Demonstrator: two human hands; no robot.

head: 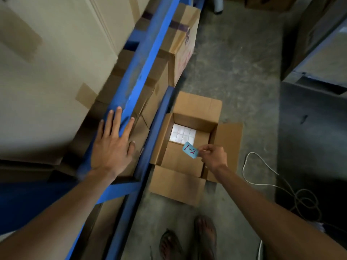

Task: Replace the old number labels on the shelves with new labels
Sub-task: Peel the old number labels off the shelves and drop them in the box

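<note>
— What is held in the right hand (214,156)?

— A small light-blue paper label with "1-2" written on it (190,151) is pinched by one short end between the thumb and the curled fingers (206,148). The label is held up in the air, over the open brown cardboard box on the floor (199,107). White packets (181,135) can be seen inside the box.

— And the left hand (112,147)?

— It is laid flat on the blue metal shelf beam (139,72). Its fingers are straight and spread apart, and nothing is held by them.

— Which way must the label be moved?

— To the left, it seems. The beam lies to the left of the label, with a second blue rail in between. The label is well apart from the beam.

— How is the label turned?

— Its long side is tilted, down and to the right. The beam runs up and to the right, so the label would likely need to be turned to line up with it.

— Which hand is nearer the beam?

— The left one, since it is already touching it. The spot is likely being marked or wiped by it, but that cannot be told for sure.

— Is an old label seen on the beam?

— None can be made out; part of the beam is hidden under the hand.
</note>
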